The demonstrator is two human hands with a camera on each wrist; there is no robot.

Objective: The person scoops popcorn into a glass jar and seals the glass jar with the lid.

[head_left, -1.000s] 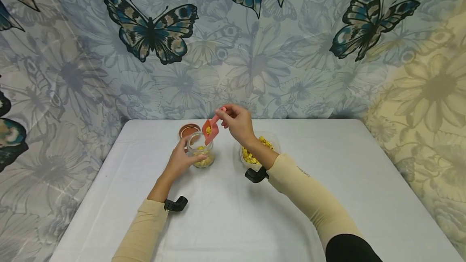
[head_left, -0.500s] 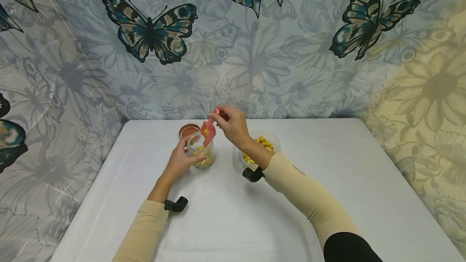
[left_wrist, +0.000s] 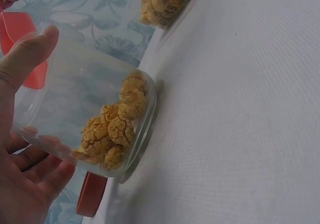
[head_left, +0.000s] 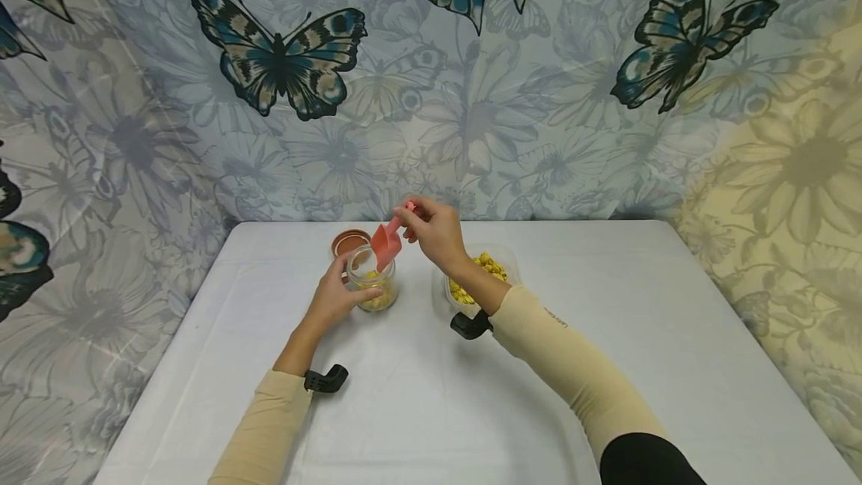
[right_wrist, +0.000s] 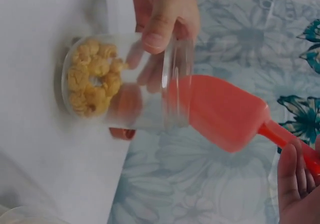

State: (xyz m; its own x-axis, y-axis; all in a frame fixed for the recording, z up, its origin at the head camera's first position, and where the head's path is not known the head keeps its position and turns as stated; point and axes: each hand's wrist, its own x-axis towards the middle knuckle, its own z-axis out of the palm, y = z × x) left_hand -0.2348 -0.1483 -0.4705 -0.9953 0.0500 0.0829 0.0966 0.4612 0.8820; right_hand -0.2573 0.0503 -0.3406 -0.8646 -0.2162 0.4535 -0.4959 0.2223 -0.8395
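Observation:
A clear glass jar [head_left: 374, 275] stands on the white table, with several pieces of yellow popcorn [left_wrist: 110, 129] lying at its bottom. Fingers and thumb of my left hand [head_left: 337, 294] curl round the jar near its top. My right hand [head_left: 436, 230] pinches the handle of a pink scoop [head_left: 387, 245]. In the right wrist view the scoop [right_wrist: 225, 111] tilts down with its lip inside the jar's mouth, and no popcorn shows on it. Behind the jar lies a brown lid [head_left: 350, 239], partly hidden by it.
Right of the jar, a clear plastic tub [head_left: 509, 260] full of yellow popcorn [head_left: 486, 266] sits under my right forearm. A butterfly-patterned cloth [head_left: 471, 133] hangs along the table's back edge. The white table [head_left: 404, 410] extends toward me and to both sides.
My right hand shifted left, then slightly back right, tipping the scoop over the jar. Popcorn visible in the scoop earlier no longer shows there. The left hand and jar stayed in place.

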